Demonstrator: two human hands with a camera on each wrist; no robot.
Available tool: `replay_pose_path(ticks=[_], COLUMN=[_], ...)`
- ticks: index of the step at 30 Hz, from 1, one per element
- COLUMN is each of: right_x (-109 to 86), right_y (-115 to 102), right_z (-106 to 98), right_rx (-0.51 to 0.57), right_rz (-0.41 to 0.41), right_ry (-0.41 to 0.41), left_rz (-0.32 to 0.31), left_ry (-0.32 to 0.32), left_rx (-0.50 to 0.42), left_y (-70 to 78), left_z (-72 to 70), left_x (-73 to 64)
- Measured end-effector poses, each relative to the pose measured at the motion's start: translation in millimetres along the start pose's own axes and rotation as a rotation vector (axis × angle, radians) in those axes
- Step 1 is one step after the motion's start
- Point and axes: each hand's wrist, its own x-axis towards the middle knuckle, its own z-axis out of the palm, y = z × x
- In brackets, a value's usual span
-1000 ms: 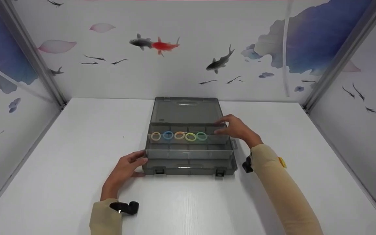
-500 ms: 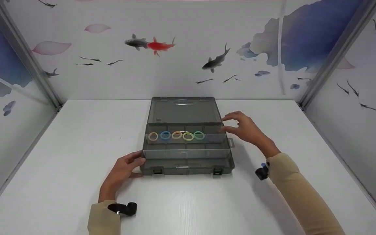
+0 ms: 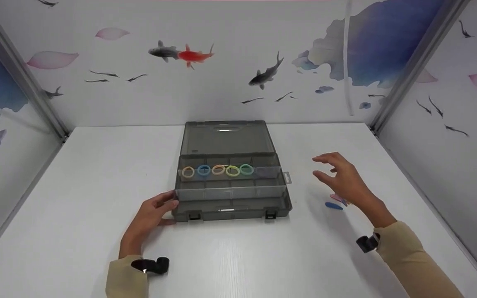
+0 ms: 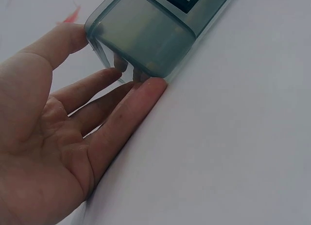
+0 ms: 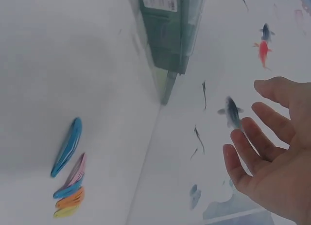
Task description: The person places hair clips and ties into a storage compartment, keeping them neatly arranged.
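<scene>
A translucent grey storage box (image 3: 232, 215) with dividers lies with its lid (image 3: 228, 140) folded back. Several coloured rings (image 3: 233, 171) stand in a row along one divider, from orange at the left to green. My left hand (image 3: 149, 213) holds the box's front left corner; in the left wrist view the thumb is at its upper edge and the other fingers reach along its end. To the right of the box, my right hand (image 3: 344, 178) is raised with its fingers spread and nothing in them. Below it lie a blue loop (image 5: 67, 147) and a small overlapping pile of pink, blue, orange and yellow loops (image 5: 72, 186).
A hanging tab (image 3: 287, 178) sticks out of the box's right side, and two black latches (image 3: 270, 214) sit on its front. The white table (image 3: 230, 256) is bounded by printed panels (image 3: 222, 95) at the back and both sides.
My right hand has left the box's right side and moved right, towards the loose loops, which have come into view. The left hand keeps its place at the corner. The head view has shifted slightly.
</scene>
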Motion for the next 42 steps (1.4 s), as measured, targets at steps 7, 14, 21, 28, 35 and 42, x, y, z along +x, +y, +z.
replay_pose_path(ticks=[7, 14, 21, 28, 35, 42], right_x=[-17.6, -33.4, -45.3, -49.2, -50.3, -49.6], right_y=[21.6, 38.6, 55.0, 73.9, 85.8, 91.5], right_z=[-11.5, -21.3, -25.4, -24.0, -17.5, -15.8], right_rx=[-0.030, -0.042, -0.025, 0.005, 0.011, -0.008], right_rz=[0.063, 0.130, 0.208, 0.289, 0.347, 0.399], right_ry=[0.004, -0.068, -0.153, -0.216, -0.258, -0.276], left_rz=[0.014, -0.002, -0.001, -0.004, -0.005, -0.018], left_ry=[-0.005, -0.007, -0.012, -0.005, -0.007, -0.006], left_rx=[0.005, -0.001, 0.003, 0.005, -0.009, -0.017], left_y=[-0.4, -1.7, 0.2, -1.0, -2.7, -2.8], left_z=[-1.2, 0.0, 0.1, -0.1, -0.5, -1.3], left_x=[0.3, 2.4, 2.0, 1.2, 1.3, 1.3])
